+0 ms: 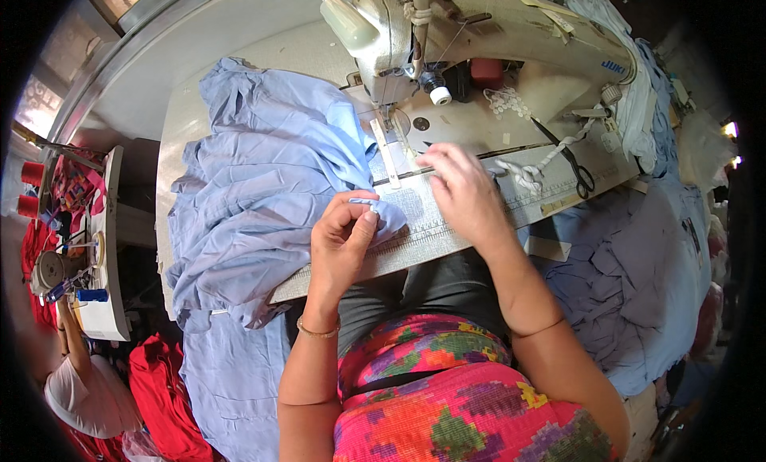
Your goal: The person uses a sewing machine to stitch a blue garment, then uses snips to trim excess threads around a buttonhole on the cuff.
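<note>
Left hand (pixel 341 240) is closed, pinching a small folded edge of the pale blue woven cloth (pixel 263 183) between thumb and fingers, just at the front edge of the bench (pixel 479 215); a thin gold bangle sits on that wrist. Right hand (pixel 465 192) lies palm down with fingers loosely spread on the bench's light metal ruler strip (pixel 431 231), gripping nothing, just right of the pinched fold. Most of the blue cloth is bunched in a heap to the left, spilling over the bench edge toward the lap. Behind the hands stands the cream industrial sewing machine (pixel 447 39), its needle area just above the cloth's right border. Black-handled scissors (pixel 576 168) and a knotted white cord (pixel 523 175) rest to the right of the right hand. More blue fabric is piled at the far right (pixel 638 270), and red fabric (pixel 163 398) lies on the floor at lower left, near another person's arm
</note>
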`<control>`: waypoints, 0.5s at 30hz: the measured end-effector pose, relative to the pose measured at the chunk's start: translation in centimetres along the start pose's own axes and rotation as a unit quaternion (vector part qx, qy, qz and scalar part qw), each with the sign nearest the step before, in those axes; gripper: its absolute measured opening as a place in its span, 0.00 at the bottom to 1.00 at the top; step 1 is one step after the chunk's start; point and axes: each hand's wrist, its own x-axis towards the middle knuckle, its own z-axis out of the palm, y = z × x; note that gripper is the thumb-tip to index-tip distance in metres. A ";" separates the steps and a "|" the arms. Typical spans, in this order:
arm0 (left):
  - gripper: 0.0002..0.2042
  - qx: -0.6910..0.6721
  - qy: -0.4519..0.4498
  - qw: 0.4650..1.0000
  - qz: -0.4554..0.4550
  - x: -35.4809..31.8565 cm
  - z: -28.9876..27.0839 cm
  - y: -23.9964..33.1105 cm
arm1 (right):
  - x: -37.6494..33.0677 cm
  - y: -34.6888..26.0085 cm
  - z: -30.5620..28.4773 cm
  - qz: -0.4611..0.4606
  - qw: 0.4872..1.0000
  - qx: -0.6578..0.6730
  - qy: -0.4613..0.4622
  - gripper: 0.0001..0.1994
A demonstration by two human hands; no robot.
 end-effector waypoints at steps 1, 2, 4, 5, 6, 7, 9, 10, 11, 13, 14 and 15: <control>0.04 0.009 0.001 1.000 0.001 0.0 0.0 -0.1 | 0.0 0.7 -0.4 -0.003 0.997 -0.074 -0.001 0.15; 0.05 0.018 0.003 1.000 0.003 -0.1 0.0 -0.1 | -0.1 1.6 -0.3 0.010 0.994 -0.108 -0.023 0.17; 0.05 0.034 0.002 0.999 0.017 0.0 0.2 -0.1 | 0.2 2.3 -0.8 0.037 0.991 -0.108 -0.062 0.17; 0.05 0.042 0.002 0.999 0.024 0.0 0.3 0.0 | 0.2 2.4 -0.9 0.051 0.990 -0.108 -0.081 0.17; 0.05 0.046 0.006 0.999 0.027 0.0 0.3 0.0 | 0.3 2.4 -0.8 0.045 0.989 -0.116 -0.085 0.17; 0.05 0.049 0.010 0.998 0.031 -0.1 0.3 0.0 | 0.4 2.3 -0.7 0.039 0.988 -0.123 -0.088 0.16; 0.04 0.055 0.017 0.998 0.034 -0.1 0.4 0.1 | 0.6 2.4 -0.6 0.033 0.987 -0.130 -0.092 0.16; 0.04 0.056 0.021 0.998 0.032 -0.1 0.4 0.1 | 0.6 2.7 -0.6 0.034 0.987 -0.128 -0.091 0.15; 0.04 0.058 0.025 0.998 0.031 -0.1 0.5 0.2 | 0.7 2.8 -0.6 0.034 0.987 -0.127 -0.091 0.15; 0.04 0.073 0.032 0.996 0.046 -0.2 0.4 -0.1 | 0.5 2.0 -0.7 0.074 0.991 -0.034 -0.108 0.14; 0.04 0.081 0.035 0.995 0.053 -0.2 0.3 -0.2 | 0.2 1.2 -0.9 0.093 0.989 0.012 -0.117 0.14; 0.04 0.082 0.034 0.995 0.055 -0.1 0.5 -0.1 | -0.2 0.2 -1.6 0.107 0.982 0.087 -0.130 0.14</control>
